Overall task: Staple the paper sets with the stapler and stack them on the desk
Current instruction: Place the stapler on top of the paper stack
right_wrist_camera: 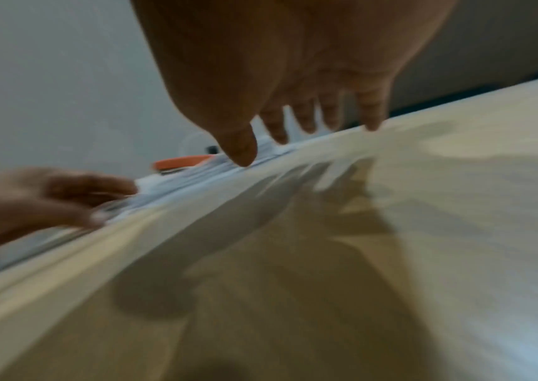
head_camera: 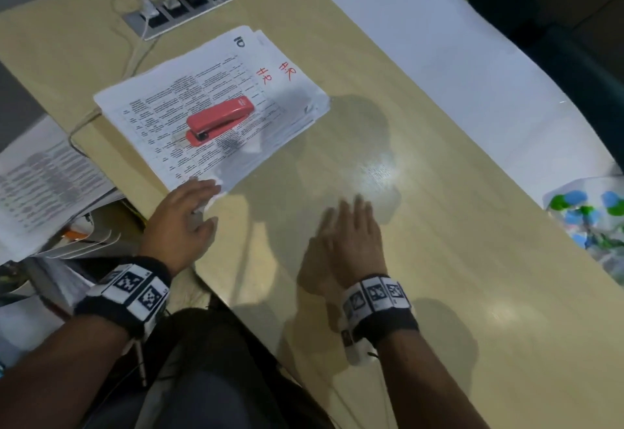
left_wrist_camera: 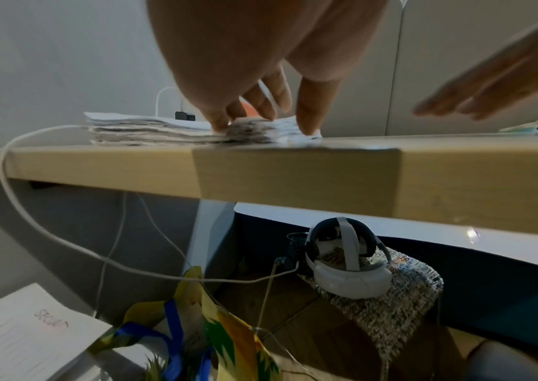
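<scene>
A thick stack of printed paper sets (head_camera: 158,114) lies on the beige desk (head_camera: 456,276), with red "HR" written on its far sheets. On top of it rests a red stapler (head_camera: 219,121), touched by neither hand. My left hand (head_camera: 209,205) rests with straight fingers on the stack's near corner; in the left wrist view the fingertips (left_wrist_camera: 221,125) and thumb press down on the top sheets (left_wrist_camera: 150,129). To the right, my right hand (head_camera: 351,222) hovers flat and spread over bare desk, holding nothing. The blurred right wrist view shows its fingers (right_wrist_camera: 303,123) just above the surface, with the stapler (right_wrist_camera: 182,163) beyond.
A socket panel with plugs and white cables (head_camera: 179,6) sits behind the stack. A large white sheet (head_camera: 439,57) lies along the desk's far right, and a blue-green plastic bag (head_camera: 587,222) at the right edge. More papers (head_camera: 44,192) lie below on the left, a headset (left_wrist_camera: 345,260) under the desk.
</scene>
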Demonstrator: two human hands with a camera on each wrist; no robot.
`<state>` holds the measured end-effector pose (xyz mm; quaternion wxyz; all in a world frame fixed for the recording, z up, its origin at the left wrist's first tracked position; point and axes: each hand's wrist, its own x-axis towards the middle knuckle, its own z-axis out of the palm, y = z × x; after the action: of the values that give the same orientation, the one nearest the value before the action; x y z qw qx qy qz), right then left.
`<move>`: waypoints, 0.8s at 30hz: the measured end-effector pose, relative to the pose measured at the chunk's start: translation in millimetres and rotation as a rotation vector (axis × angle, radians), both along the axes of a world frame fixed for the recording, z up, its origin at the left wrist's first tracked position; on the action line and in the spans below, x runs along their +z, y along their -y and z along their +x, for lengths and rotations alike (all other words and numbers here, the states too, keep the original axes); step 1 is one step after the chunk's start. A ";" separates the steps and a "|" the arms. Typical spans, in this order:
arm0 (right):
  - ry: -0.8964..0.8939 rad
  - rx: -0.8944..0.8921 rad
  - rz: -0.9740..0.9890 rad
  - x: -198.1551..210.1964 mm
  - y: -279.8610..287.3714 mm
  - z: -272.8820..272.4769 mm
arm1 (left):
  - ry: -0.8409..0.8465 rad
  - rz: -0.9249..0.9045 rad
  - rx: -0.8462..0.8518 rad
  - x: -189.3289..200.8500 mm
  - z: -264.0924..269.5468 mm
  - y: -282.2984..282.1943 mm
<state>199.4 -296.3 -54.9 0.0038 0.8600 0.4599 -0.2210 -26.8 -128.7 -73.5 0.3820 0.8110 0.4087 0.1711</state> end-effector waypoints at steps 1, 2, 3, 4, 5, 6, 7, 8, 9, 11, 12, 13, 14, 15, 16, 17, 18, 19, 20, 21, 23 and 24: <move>-0.041 -0.079 -0.111 1.6 10.5 3.1 | -0.004 -0.009 0.002 1.0 0.3 2.1; -0.063 -0.049 -0.156 0.6 23.3 -2.5 | -0.005 -0.033 0.012 2.6 1.0 3.6; -0.073 0.032 -0.157 2.9 35.2 -13.0 | -0.011 -0.065 0.023 3.6 2.3 4.5; -0.102 0.128 -0.146 5.1 47.3 -28.0 | -0.028 -0.091 0.030 4.3 3.2 4.8; -0.130 0.225 -0.143 4.7 60.1 -43.3 | -0.062 -0.107 0.030 5.2 3.8 5.2; -0.163 0.303 -0.143 6.1 70.6 -59.4 | -0.097 -0.113 0.025 5.5 3.8 5.2; -0.203 0.384 -0.130 7.3 79.4 -73.8 | -0.124 -0.121 0.014 5.9 3.9 5.3; -0.274 0.481 -0.085 9.1 86.5 -85.6 | -0.138 -0.127 0.005 6.0 4.1 4.7; -0.387 0.575 -0.032 9.4 92.6 -92.5 | -0.153 -0.131 0.001 7.5 4.8 5.0; -0.545 0.556 0.073 16.1 98.5 -88.2 | -0.169 -0.129 -0.010 7.8 5.3 6.7; -0.514 0.433 0.130 17.2 103.4 -81.2 | -0.175 -0.119 -0.016 7.9 5.9 8.7; -0.421 0.275 0.151 21.2 107.8 -73.5 | -0.195 -0.096 -0.030 8.5 6.7 11.5; -0.324 0.141 0.095 21.5 114.2 -69.1 | -0.209 -0.061 -0.039 8.0 7.3 14.3; -0.250 0.064 -0.028 21.7 117.6 -69.7 | -0.225 -0.031 -0.045 7.2 8.0 17.6; -0.216 0.046 -0.132 21.0 116.7 -77.8 | -0.241 -0.008 -0.054 5.9 8.6 20.5; -0.208 0.089 -0.184 17.8 115.1 -92.6 | -0.265 0.016 -0.070 5.0 9.1 23.7; -0.227 0.154 -0.212 17.4 112.5 -111.0 | -0.285 0.039 -0.090 2.9 8.5 27.5; -0.282 0.217 -0.221 13.4 110.1 -129.3 | -0.307 0.056 -0.107 0.2 6.9 30.2; -0.339 0.293 -0.206 13.0 107.0 -142.1 | -0.315 0.059 -0.123 -2.9 4.7 31.0; -0.409 0.377 -0.173 15.7 103.6 -150.9 | -0.315 0.052 -0.142 -2.5 4.4 31.1; -0.545 0.596 -0.063 33.5 88.1 -154.4 | -0.295 0.057 -0.179 1.1 6.0 22.7; -0.611 0.668 0.011 40.9 80.2 -152.5 | -0.288 0.059 -0.213 2.7 4.2 18.0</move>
<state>47.0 -376.4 -14.0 -0.0658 0.5598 0.6935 -0.4488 -22.6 -146.7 -70.8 0.3113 0.8768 0.3657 0.0237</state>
